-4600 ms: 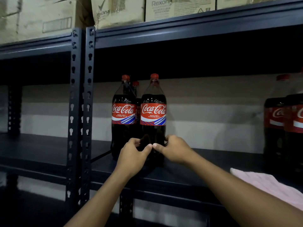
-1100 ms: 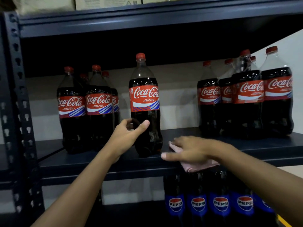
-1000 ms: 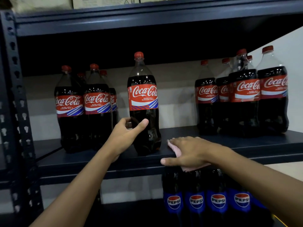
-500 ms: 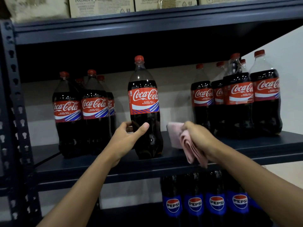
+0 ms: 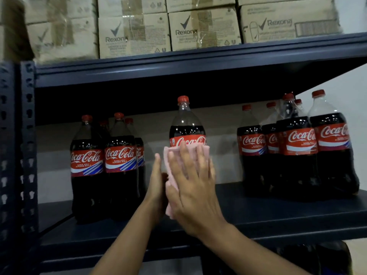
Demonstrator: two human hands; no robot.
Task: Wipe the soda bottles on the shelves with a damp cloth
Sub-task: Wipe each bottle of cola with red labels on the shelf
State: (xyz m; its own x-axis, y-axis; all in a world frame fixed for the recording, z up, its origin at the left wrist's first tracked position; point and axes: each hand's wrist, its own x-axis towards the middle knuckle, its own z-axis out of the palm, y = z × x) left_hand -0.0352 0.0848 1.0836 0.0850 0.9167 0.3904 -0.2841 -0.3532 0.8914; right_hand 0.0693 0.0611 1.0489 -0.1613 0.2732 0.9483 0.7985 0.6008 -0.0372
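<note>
A single Coca-Cola bottle [image 5: 186,124] with a red cap stands upright in the middle of the dark shelf [image 5: 278,219]. My right hand [image 5: 193,187] presses a folded pink cloth [image 5: 174,157] flat against the bottle's front, fingers straight and spread over its label. My left hand [image 5: 156,185] touches the bottle's left side with straight fingers, edge-on to the camera. The bottle's lower half is hidden behind both hands and the cloth.
A group of Coca-Cola bottles [image 5: 119,165] stands at the left of the same shelf, and another group [image 5: 297,147] stands at the right. Rexona cardboard boxes [image 5: 198,26] fill the shelf above. A perforated upright post [image 5: 27,135] frames the left side.
My right hand lifted the pink cloth from beside the bottle and laid it flat on the bottle's front. My left hand straightened along the bottle's side. The camera tilted up.
</note>
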